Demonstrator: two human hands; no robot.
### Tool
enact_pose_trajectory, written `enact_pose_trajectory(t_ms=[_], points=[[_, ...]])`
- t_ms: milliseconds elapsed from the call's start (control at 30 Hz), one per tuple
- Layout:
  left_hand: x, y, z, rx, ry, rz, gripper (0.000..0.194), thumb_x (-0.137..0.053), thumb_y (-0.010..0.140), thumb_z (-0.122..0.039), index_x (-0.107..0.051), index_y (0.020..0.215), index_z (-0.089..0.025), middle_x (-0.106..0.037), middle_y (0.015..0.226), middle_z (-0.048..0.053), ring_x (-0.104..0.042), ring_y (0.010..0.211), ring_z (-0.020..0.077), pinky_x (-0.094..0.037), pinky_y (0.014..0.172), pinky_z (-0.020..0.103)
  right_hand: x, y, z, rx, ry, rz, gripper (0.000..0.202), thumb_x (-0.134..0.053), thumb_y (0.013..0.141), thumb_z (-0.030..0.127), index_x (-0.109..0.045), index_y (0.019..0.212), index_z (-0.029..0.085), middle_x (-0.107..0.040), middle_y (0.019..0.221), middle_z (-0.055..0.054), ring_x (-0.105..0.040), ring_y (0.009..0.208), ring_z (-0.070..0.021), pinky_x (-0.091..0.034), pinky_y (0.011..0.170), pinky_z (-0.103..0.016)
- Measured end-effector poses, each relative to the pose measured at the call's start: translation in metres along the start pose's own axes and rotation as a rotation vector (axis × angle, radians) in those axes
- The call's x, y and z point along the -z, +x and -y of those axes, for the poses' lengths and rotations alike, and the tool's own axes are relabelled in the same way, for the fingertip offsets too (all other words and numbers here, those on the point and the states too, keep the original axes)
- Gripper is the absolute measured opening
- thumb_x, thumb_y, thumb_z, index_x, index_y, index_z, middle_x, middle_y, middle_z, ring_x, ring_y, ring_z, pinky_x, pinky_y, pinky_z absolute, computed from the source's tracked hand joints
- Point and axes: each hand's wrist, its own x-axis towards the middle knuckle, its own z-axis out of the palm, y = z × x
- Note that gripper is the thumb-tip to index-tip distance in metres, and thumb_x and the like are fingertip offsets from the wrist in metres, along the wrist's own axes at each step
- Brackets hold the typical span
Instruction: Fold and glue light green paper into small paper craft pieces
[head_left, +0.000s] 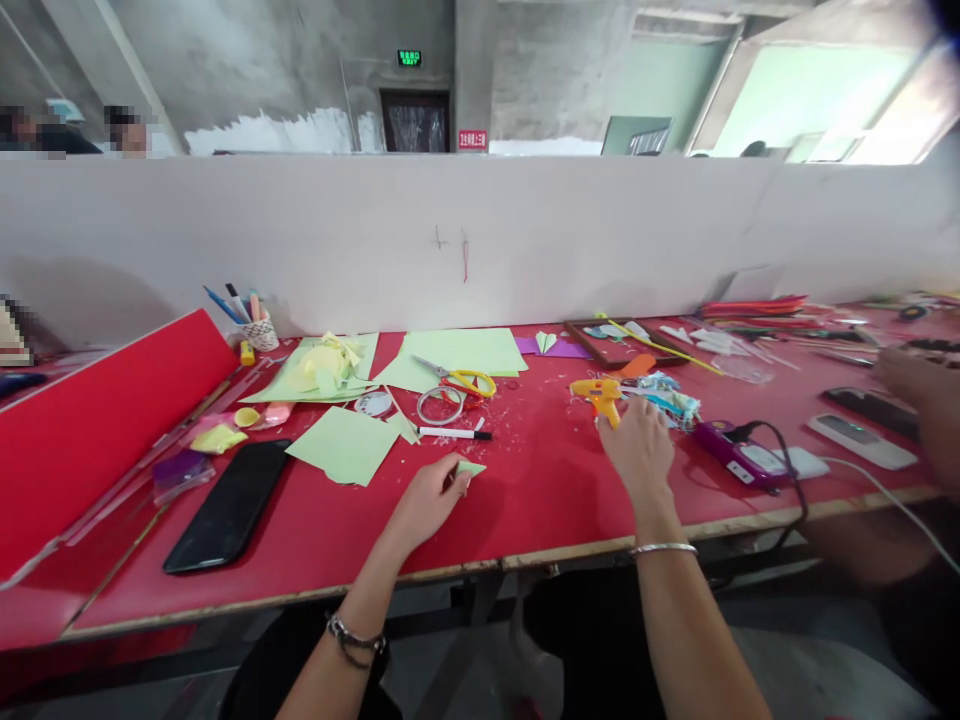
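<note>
Pinched in the fingers of my left hand [431,500], just above the red tabletop [540,500], is a small piece of light green paper [472,468]. My right hand [641,450] is closed around the handle of a yellow-orange hot glue gun [596,390], whose nozzle points left. Part of the grip is hidden behind my fingers. A blue and white bundle [667,398] lies just behind that hand. Between the hands and the partition lie yellow-handled scissors [472,382], a roll of clear tape [440,405], a black-and-white marker [454,433] and a cut green sheet [345,445].
A black phone [229,505] and a red board [112,430] are at left, a pen cup [259,330] behind. A purple power block [742,455] with cables sits right, near a co-worker's blurred arm [926,400]. A white partition [480,240] bounds the back.
</note>
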Motion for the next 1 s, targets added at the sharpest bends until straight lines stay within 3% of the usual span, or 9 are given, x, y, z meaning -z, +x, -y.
enact_pose_trajectory(t_ms=[67,133,233,333,433,667,833,1000], points=[[0.007,0.001,0.005,0.023,-0.025,-0.04,0.024,-0.038,0.084,-0.037,-0.048,0.071,-0.018,-0.052,0.061,-0.003,-0.048,0.056,0.0122,-0.035,0.055,0.022,-0.003,-0.002,0.001,0.047,0.064,0.054,0.019,-0.047,0.075,0.026,-0.051,0.088,0.012,-0.056,0.091,-0.018,-0.05,0.091,-0.0305,-0.039,0.073,-0.04],[0.012,0.002,0.01,0.054,-0.062,-0.076,0.026,-0.036,0.084,-0.037,-0.046,0.069,-0.018,-0.051,0.061,-0.003,-0.048,0.055,0.0121,-0.036,0.055,0.022,-0.003,-0.01,0.013,0.225,0.226,0.246,0.014,-0.043,0.077,0.022,-0.052,0.084,0.014,-0.057,0.088,-0.015,-0.052,0.087,-0.0281,-0.04,0.072,-0.04],[0.016,0.001,0.016,0.09,-0.13,-0.127,0.029,-0.031,0.086,-0.038,-0.045,0.069,-0.019,-0.054,0.064,-0.001,-0.049,0.055,0.0122,-0.039,0.057,0.023,-0.003,-0.03,0.05,0.428,0.346,0.439,0.009,-0.048,0.078,0.023,-0.056,0.08,0.019,-0.061,0.079,-0.003,-0.057,0.072,-0.0165,-0.044,0.067,-0.027],[0.017,-0.001,0.018,0.119,-0.223,-0.192,0.026,-0.031,0.085,-0.038,-0.048,0.083,-0.018,-0.06,0.075,0.001,-0.051,0.055,0.0114,-0.043,0.062,0.025,-0.005,-0.053,0.087,0.677,0.51,0.593,0.021,-0.05,0.081,0.025,-0.056,0.099,0.018,-0.06,0.098,-0.007,-0.056,0.089,-0.018,-0.043,0.077,-0.029],[0.017,-0.003,0.019,0.17,-0.328,-0.236,0.03,-0.037,0.083,-0.036,-0.044,0.106,-0.018,-0.063,0.085,0.003,-0.052,0.053,0.0111,-0.044,0.066,0.028,-0.011,-0.07,0.106,0.826,0.488,0.659,0.023,-0.055,0.079,0.022,-0.057,0.101,0.018,-0.057,0.102,-0.009,-0.051,0.099,-0.021,-0.041,0.083,-0.033],[0.011,-0.005,0.019,0.185,-0.355,-0.243,0.034,-0.037,0.083,-0.029,-0.038,0.115,-0.017,-0.063,0.085,0.004,-0.056,0.058,0.0125,-0.045,0.071,0.029,-0.017,-0.077,0.101,0.741,0.428,0.656,0.015,-0.056,0.077,0.024,-0.057,0.09,0.017,-0.055,0.092,-0.007,-0.054,0.084,-0.0182,-0.044,0.073,-0.03],[0.003,-0.007,0.019,0.113,-0.29,-0.224,0.029,-0.04,0.083,-0.028,-0.048,0.109,-0.018,-0.061,0.078,0.002,-0.057,0.066,0.0149,-0.046,0.069,0.028,-0.019,-0.079,0.099,0.696,0.466,0.628,0.011,-0.058,0.073,0.019,-0.053,0.082,0.018,-0.053,0.088,-0.005,-0.052,0.081,-0.017,-0.042,0.069,-0.027],[0.006,-0.008,0.014,0.003,-0.253,-0.249,0.023,-0.042,0.082,-0.026,-0.059,0.096,-0.019,-0.058,0.1,0.006,-0.057,0.078,0.0149,-0.045,0.072,0.026,-0.021,-0.076,0.095,0.669,0.548,0.677,0.008,-0.058,0.074,0.017,-0.05,0.075,0.018,-0.052,0.077,-0.001,-0.049,0.067,-0.013,-0.038,0.06,-0.023]])
